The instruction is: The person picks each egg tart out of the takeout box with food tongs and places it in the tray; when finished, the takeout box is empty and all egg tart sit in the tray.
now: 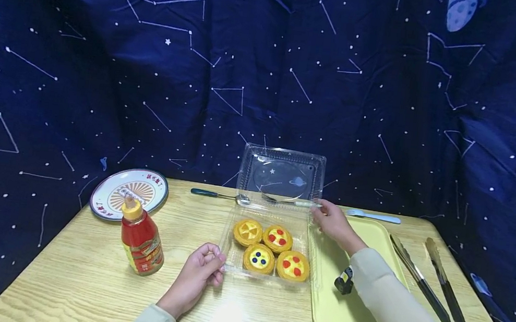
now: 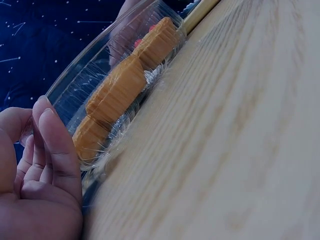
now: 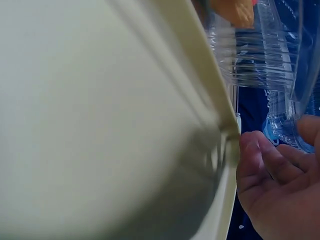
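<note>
A clear plastic clamshell box (image 1: 266,278) lies in front of me, its lid (image 1: 281,176) raised at the back. Inside sit several toy egg tarts (image 1: 259,258) topped with red, blue or yellow pieces. At the box's front left corner, my left hand (image 1: 198,275) pinches the rim between thumb and fingers; the left wrist view shows the tarts (image 2: 117,90) through the clear wall. My right hand (image 1: 333,224) is by the back right corner, near the hinge, fingertips right at the plastic. In the right wrist view its thumb and fingers (image 3: 252,155) stand apart beside the lid.
A yellow tray (image 1: 341,316) lies right of the box under my right forearm, with black-handled tongs (image 1: 442,290) beyond it. Left stand a red sauce bottle (image 1: 142,246) and a plate (image 1: 105,195). Behind the box lie a dark-handled utensil (image 1: 205,192) and a light blue fork (image 1: 375,216).
</note>
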Motion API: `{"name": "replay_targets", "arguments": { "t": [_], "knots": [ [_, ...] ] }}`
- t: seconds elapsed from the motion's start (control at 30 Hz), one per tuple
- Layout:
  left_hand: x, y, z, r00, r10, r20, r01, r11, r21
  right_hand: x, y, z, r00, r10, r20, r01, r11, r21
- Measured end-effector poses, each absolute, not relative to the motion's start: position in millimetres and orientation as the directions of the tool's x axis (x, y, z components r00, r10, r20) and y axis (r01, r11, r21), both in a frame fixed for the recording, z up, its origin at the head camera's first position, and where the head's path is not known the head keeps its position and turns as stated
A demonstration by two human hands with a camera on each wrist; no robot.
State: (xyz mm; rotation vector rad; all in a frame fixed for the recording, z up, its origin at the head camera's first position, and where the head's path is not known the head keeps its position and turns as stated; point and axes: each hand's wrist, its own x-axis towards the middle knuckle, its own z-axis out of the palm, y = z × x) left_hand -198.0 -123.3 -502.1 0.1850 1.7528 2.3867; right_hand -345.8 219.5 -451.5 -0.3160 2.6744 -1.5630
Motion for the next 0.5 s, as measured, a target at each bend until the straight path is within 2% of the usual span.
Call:
{"name": "replay_targets", "arguments": {
  "t": [0.2,0.5],
  "knots": [
    [-196.4,-124.1,-503.3,-0.981,0.195,-0.018,-0.077,-0.296,0.952,-339.4,217.1,-451.3,-0.976,-0.216,0.004,-0.105,0.458,-0.883],
    [-198.1,-122.6,-503.2,-0.980,0.200,0.000,-0.059,-0.292,0.955,-320.2,228.0,-436.1,-0.977,-0.214,0.000,-0.102,0.464,-0.880]
  ]
}}
